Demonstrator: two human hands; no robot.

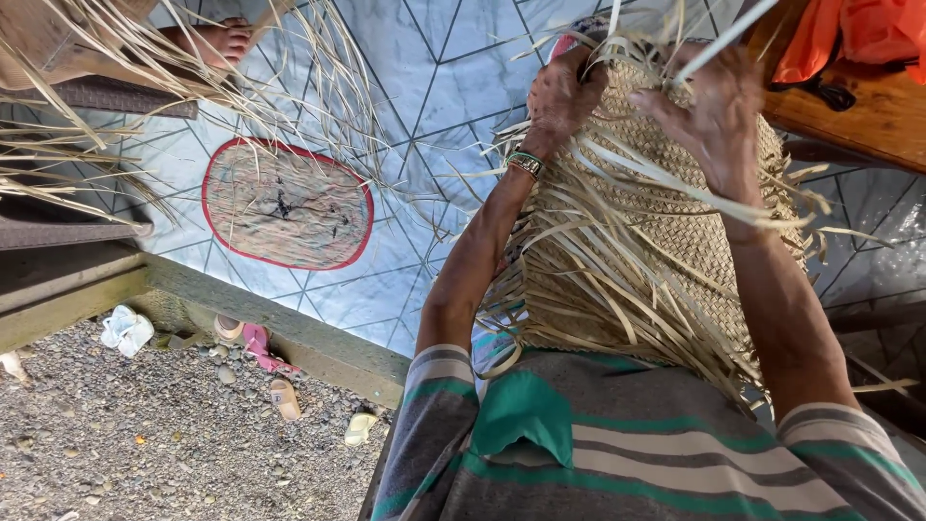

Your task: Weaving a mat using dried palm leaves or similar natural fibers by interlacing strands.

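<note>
both hands at far edge of woven mat (666, 251): left hand (564, 96) clenching strips, right hand (719, 121) pinching one long strand (719, 43)

- Woven mat (666, 241): pale straw-tan, fine criss-cross plait; loose strips of the same tan.
- Shirt (617, 453): grey with teal-green and off-white horizontal stripes.
- Wrist band (526, 162): green, white and dark beads.
- Floor covering (434, 87): pale blue-grey, marbled, with dark geometric lines.
- Oval rug (286, 203): faded tan, red border, dark centre motif.
- Cloth (858, 34): bright orange.
- Gravel (145, 434): grey.
- Sandal (258, 344): pink.
</note>
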